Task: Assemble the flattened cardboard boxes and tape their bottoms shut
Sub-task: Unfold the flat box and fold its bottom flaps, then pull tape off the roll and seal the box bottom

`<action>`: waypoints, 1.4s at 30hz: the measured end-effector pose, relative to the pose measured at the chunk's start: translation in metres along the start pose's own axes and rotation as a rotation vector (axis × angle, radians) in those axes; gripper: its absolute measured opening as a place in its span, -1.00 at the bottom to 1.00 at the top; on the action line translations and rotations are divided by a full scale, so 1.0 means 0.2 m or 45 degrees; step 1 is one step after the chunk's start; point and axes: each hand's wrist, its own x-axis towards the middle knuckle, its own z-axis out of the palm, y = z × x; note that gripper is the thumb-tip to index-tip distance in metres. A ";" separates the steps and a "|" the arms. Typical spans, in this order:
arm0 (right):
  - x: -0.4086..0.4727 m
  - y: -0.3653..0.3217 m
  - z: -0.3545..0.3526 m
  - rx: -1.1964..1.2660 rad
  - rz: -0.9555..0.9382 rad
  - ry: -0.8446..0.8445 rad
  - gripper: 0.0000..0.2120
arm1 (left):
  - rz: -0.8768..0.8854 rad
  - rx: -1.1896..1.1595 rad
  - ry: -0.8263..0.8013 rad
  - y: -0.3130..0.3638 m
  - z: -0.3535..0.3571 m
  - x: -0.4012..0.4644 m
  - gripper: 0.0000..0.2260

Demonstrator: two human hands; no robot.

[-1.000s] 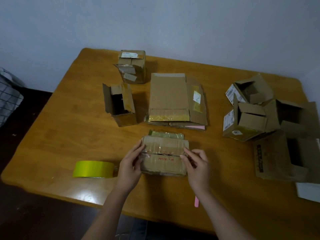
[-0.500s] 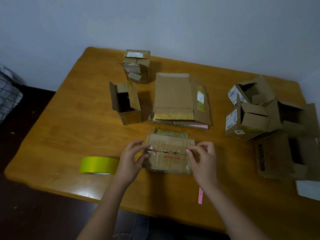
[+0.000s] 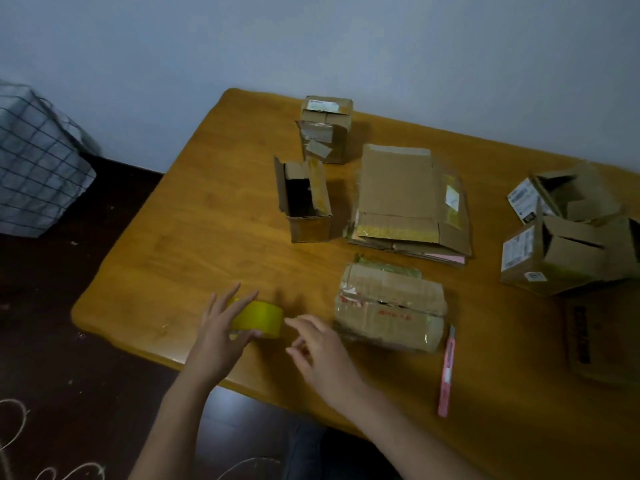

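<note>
Head view. Red printing ran across the top of the closed cardboard box (image 3: 391, 308), just right of the right hand (image 3: 320, 344); it was too blurred to read. White shipping labels showed on the taped box (image 3: 326, 128) at the far side and on the two open boxes (image 3: 554, 237) far right of both hands; none was legible. A dark vertical print on the box at the right edge (image 3: 602, 337) was likewise unreadable.

A roll of yellow tape (image 3: 259, 318) lay on the wooden table (image 3: 194, 237) under the left hand (image 3: 221, 332). A pink utility knife (image 3: 446, 372) lay to the right of the right hand, just beside the closed box's near right corner. Beyond the hands stood an open narrow box (image 3: 306, 202), and to its right a stack of flattened cardboard boxes (image 3: 408, 202). A checked bag (image 3: 34, 168) sat on the floor well to the left. Nothing stood between the hands and the tape.

The left hand reached forward, fingers spread over the roll, thumb against its near face, beginning a grasp. The right hand hung just right of the roll, fingers loosely curled, holding nothing, index fingertip near the roll's edge; contact could not be confirmed.
</note>
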 end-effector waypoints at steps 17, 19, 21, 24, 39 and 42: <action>0.25 0.20 0.31 0.257 0.518 -0.085 -0.37 | -0.072 -0.562 0.148 -0.16 -0.01 -0.05 -0.43; 0.24 0.18 0.28 0.308 0.440 -0.079 -0.40 | -0.043 -0.594 0.191 -0.14 -0.04 -0.07 -0.43; 0.24 0.18 0.24 0.355 0.387 -0.083 -0.43 | -0.005 -0.610 0.208 -0.12 -0.07 -0.07 -0.42; 0.22 0.17 0.19 0.406 0.377 -0.136 -0.46 | 0.041 -0.623 0.193 -0.05 -0.10 -0.07 -0.41; 0.30 0.23 0.33 0.128 0.481 -0.136 -0.63 | -0.115 -0.560 0.105 -0.17 -0.11 -0.10 -0.47; 0.32 0.22 0.34 0.022 0.437 -0.074 -0.58 | -0.154 -0.677 0.115 -0.22 -0.12 -0.14 -0.48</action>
